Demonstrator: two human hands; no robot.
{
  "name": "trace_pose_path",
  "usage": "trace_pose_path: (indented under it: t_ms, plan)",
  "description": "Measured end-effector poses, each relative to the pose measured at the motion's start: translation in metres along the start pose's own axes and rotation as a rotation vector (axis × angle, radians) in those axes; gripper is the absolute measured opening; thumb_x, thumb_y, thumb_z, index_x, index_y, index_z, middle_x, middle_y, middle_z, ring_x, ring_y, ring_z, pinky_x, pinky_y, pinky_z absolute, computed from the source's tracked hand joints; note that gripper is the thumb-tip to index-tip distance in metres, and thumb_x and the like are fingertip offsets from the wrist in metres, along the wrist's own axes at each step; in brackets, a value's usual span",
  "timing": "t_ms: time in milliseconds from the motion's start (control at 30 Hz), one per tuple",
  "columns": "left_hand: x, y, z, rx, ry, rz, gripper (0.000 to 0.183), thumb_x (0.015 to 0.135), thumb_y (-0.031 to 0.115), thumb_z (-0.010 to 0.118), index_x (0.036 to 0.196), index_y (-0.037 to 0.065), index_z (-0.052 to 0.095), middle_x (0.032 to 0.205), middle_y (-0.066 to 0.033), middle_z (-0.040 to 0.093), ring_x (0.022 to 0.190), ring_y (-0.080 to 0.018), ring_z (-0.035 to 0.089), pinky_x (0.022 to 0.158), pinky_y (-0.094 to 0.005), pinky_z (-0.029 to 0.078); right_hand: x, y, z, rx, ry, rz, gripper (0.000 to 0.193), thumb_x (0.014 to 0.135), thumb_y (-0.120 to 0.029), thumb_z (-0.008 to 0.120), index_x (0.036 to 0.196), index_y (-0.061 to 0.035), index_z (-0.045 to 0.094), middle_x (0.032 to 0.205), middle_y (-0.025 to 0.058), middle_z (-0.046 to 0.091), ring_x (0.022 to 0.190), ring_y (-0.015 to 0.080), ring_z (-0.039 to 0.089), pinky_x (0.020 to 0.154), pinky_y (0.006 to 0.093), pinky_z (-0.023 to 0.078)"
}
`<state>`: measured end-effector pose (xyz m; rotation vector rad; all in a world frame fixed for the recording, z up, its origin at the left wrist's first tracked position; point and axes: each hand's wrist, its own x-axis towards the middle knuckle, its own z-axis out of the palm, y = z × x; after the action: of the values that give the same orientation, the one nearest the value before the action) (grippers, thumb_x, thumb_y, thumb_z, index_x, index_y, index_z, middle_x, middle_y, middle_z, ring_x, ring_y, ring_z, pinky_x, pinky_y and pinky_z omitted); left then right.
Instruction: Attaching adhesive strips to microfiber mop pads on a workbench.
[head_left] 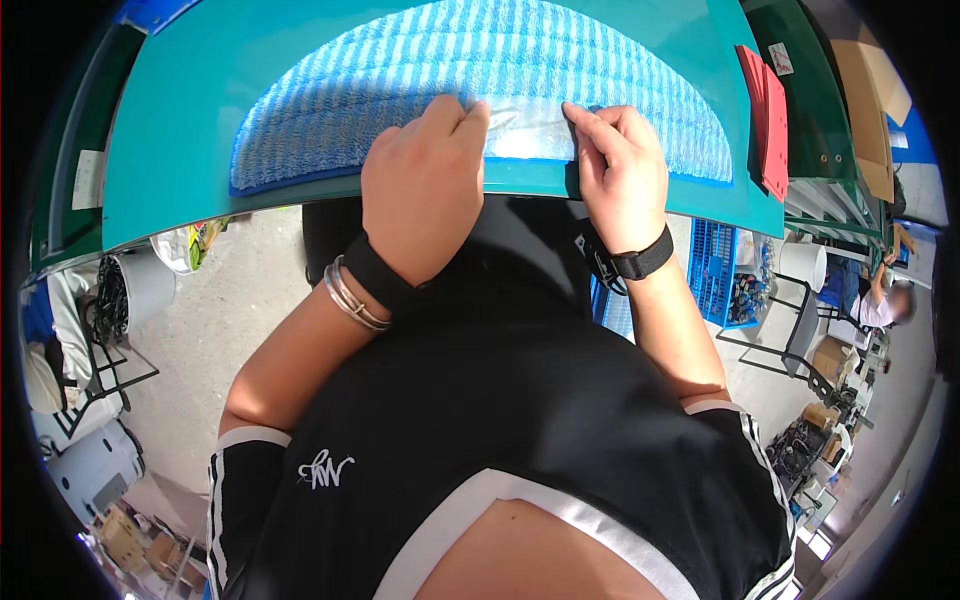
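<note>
A blue and white striped, fluffy pad (500,55), rounded at its far side and looking like a mop cloth, lies across the table with its dark blue hem along the front. On its near middle rests a shiny, crinkled piece of clear plastic (535,130). My left hand (425,180) is closed, thumb against forefinger, at the plastic's left edge. At the right edge my right hand (625,170) pinches with bent fingers. Both hands press down onto the pad, and the undersides of the fingers are hidden.
The green table (170,130) ends just below the pad, close to my body. Red flat pieces (765,125) lie at its right edge, by a cardboard box (865,100). Blue crates (712,270) stand on the floor at right; another person (875,305) sits farther off.
</note>
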<state>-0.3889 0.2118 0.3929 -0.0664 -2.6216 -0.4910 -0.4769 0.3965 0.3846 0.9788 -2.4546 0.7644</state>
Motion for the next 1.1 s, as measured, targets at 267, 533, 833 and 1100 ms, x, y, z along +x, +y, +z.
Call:
trace_pose_path:
  t_ms: [267, 533, 833, 1100]
  plan:
    - [0.001, 0.002, 0.001, 0.025, -0.038, -0.002, 0.027, 0.085, 0.006, 0.063, 0.112, 0.005, 0.068, 0.086, -0.0066, 0.059, 0.071, -0.0265, 0.060, 0.064, -0.0363, 0.048, 0.001, 0.004, 0.001, -0.044, 0.000, -0.045, 0.022, 0.077, 0.000, 0.069, 0.097, -0.0089, 0.074, 0.082, 0.0053, 0.060, 0.078, 0.0251, 0.059, 0.072, 0.0358, 0.049]
    - [0.008, 0.010, 0.000, -0.098, 0.039, 0.007, 0.025, 0.085, 0.005, 0.063, 0.109, 0.004, 0.067, 0.087, -0.0090, 0.058, 0.070, -0.0298, 0.060, 0.063, -0.0401, 0.048, -0.001, 0.009, -0.017, 0.181, 0.014, 0.049, 0.024, 0.079, 0.003, 0.064, 0.100, -0.0061, 0.073, 0.082, 0.0077, 0.061, 0.079, 0.0257, 0.060, 0.073, 0.0349, 0.049]
    - [0.019, 0.023, 0.027, -0.105, 0.096, 0.137, 0.023, 0.085, 0.005, 0.064, 0.108, 0.001, 0.065, 0.081, -0.0092, 0.053, 0.064, -0.0271, 0.056, 0.056, -0.0369, 0.046, -0.003, 0.038, -0.027, 0.028, -0.036, 0.010, 0.020, 0.080, 0.001, 0.067, 0.097, -0.0062, 0.074, 0.080, 0.0073, 0.060, 0.079, 0.0263, 0.058, 0.073, 0.0359, 0.048]
    - [0.021, 0.029, 0.024, 0.106, -0.022, 0.167, 0.024, 0.078, 0.006, 0.060, 0.101, 0.001, 0.064, 0.082, -0.0053, 0.055, 0.072, -0.0198, 0.060, 0.060, -0.0313, 0.046, -0.007, 0.041, -0.022, 0.039, -0.026, 0.046, 0.022, 0.079, 0.001, 0.068, 0.098, -0.0082, 0.074, 0.080, 0.0061, 0.060, 0.079, 0.0256, 0.058, 0.073, 0.0364, 0.048]
